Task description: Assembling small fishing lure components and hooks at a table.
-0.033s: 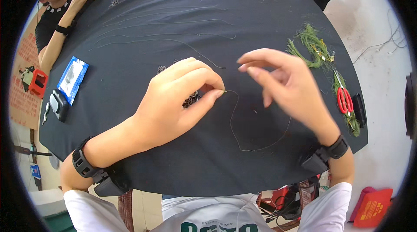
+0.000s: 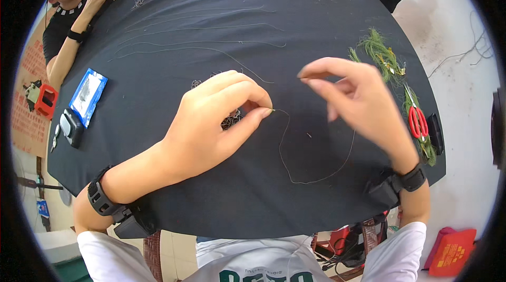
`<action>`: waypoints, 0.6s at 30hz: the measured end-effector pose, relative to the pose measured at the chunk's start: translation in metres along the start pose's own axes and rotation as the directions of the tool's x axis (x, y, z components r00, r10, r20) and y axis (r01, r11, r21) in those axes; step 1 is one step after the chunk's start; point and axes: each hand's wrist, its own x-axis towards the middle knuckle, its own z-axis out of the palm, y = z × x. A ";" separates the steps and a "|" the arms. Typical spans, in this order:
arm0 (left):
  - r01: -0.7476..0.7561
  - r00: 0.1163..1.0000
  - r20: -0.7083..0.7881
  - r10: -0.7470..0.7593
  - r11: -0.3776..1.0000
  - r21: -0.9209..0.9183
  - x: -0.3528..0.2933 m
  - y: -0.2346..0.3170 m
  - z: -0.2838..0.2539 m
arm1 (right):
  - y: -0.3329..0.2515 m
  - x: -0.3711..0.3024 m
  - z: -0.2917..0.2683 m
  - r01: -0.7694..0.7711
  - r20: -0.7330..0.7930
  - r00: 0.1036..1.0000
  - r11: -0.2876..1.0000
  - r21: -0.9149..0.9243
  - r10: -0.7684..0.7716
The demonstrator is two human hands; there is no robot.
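Observation:
My left hand (image 2: 219,116) is closed in a pinch at the table's middle. Between its thumb and forefinger sits one end of a thin thread (image 2: 293,182), with a tiny greenish-yellow tip poking out; anything else in the pinch is hidden. The thread sags in a loop over the cloth and rises behind my right hand (image 2: 350,94), which is raised, thumb and forefinger brought together, other fingers curled. Where exactly the right hand grips the thread is hidden. Under and behind my left hand lies a heap of dark, curled, wire-like pieces (image 2: 232,120), partly covered.
Long threads (image 2: 200,47) lie across the black tablecloth (image 2: 237,208). At right are green thread bundles (image 2: 387,58), red-handled scissors (image 2: 418,122) and a black case (image 2: 436,133). A blue packet (image 2: 88,97) and a black-and-white device (image 2: 71,128) sit left. Two people work at the far side.
My right hand has shifted slightly to the right, its thumb and forefinger closing together. The thread's right side has moved with it. My left hand stays in place.

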 end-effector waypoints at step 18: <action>0.375 0.927 0.169 -0.335 0.836 -0.401 -0.001 0.008 -0.004 | 0.035 -0.020 -0.086 -0.027 0.151 0.981 0.856 -0.517 0.122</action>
